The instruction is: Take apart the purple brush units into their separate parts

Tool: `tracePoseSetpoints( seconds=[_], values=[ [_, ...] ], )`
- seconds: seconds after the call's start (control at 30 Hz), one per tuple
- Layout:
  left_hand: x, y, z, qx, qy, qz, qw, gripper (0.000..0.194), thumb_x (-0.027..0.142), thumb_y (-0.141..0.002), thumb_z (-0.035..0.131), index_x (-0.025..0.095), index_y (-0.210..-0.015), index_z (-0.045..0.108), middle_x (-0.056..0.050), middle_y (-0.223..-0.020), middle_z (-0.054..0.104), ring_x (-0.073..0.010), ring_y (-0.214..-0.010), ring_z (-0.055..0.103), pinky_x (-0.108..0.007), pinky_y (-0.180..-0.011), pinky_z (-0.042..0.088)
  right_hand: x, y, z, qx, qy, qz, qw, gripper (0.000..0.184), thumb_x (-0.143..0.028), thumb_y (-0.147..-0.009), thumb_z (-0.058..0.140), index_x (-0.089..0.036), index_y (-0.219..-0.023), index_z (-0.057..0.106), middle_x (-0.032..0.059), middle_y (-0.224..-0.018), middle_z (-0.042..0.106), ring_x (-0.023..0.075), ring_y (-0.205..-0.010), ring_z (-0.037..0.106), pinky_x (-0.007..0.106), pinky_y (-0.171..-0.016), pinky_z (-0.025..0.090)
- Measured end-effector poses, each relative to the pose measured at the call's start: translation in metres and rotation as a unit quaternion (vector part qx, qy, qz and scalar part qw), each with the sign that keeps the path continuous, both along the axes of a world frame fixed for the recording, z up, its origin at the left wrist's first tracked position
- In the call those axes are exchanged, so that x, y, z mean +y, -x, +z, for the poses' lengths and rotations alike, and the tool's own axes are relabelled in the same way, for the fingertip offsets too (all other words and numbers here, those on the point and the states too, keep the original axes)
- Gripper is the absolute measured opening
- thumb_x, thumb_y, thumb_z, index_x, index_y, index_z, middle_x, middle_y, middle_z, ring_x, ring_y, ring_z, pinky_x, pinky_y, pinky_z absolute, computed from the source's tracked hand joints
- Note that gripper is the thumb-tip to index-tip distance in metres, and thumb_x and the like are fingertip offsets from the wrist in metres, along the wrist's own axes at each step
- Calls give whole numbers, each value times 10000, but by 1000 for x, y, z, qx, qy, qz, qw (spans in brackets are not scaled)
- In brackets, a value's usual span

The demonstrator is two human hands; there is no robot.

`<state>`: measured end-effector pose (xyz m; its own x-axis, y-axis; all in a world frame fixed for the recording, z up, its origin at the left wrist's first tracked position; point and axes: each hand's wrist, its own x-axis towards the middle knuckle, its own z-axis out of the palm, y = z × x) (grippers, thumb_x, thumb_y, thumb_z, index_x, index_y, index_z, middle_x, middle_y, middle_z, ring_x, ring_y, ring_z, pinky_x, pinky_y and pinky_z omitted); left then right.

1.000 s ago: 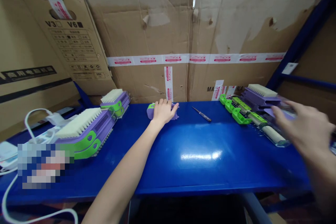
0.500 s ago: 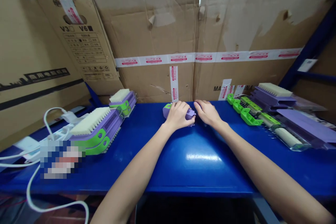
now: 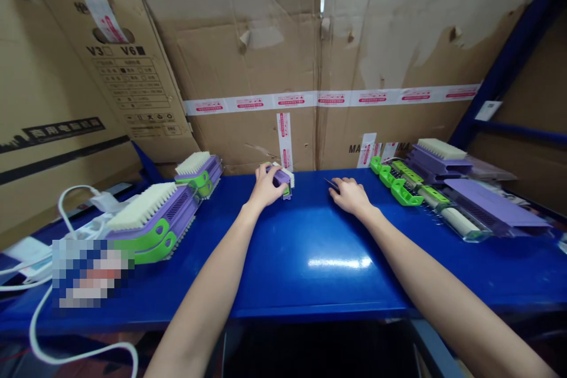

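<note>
Near the back of the blue table, my left hand (image 3: 266, 186) is closed around a small purple-and-green brush (image 3: 287, 181). White bristles show on the brush's right side; my fingers hide its left part. To the right, apart from the brush, my right hand (image 3: 351, 195) rests low over the table with its fingers curled. A thin dark pointed tool (image 3: 329, 182) sticks out from those fingers toward the left; its kind cannot be made out.
Purple-and-green brushes (image 3: 153, 212) with cream bristles stand at left, beside white cables (image 3: 42, 307) and a power strip. At right lie green clips (image 3: 405, 194), a clear-ended roller (image 3: 465, 224) and purple housings (image 3: 496, 204). Cardboard (image 3: 248, 59) walls the back of the blue table (image 3: 310, 289).
My left hand has shifted left with the brush and turned it, so its white bristles now show. My right hand has drawn away from it, and a thin dark tool now shows there.
</note>
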<state>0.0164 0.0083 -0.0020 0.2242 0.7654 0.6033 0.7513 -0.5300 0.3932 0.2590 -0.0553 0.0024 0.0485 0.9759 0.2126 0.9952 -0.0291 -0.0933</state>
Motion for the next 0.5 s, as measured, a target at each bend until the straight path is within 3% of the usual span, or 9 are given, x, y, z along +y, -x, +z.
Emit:
tracePoseSetpoints(
  seconds=[0.23, 0.5],
  values=[
    [10, -3, -5, -105, -14, -7, 994, 340, 238, -747, 635, 198, -1084, 642, -119, -1295, 489, -276, -1282, 445, -441, -1097, 347, 0, -1, 0, 3, 2, 2, 1000, 417, -345, -929, 398, -175, -1282, 542, 149, -1222, 595, 297, -1149, 509, 406, -877, 427],
    [2, -16, 6, -244, 63, -61, 966, 287, 276, -833, 533, 217, -1099, 624, -78, -1217, 619, -220, -1171, 550, -389, -1027, 412, -1, -2, 0, 13, -1, 14, 1000, 421, -340, -921, 408, -172, -1277, 555, 168, -1199, 602, 316, -1138, 517, 428, -865, 435]
  ],
)
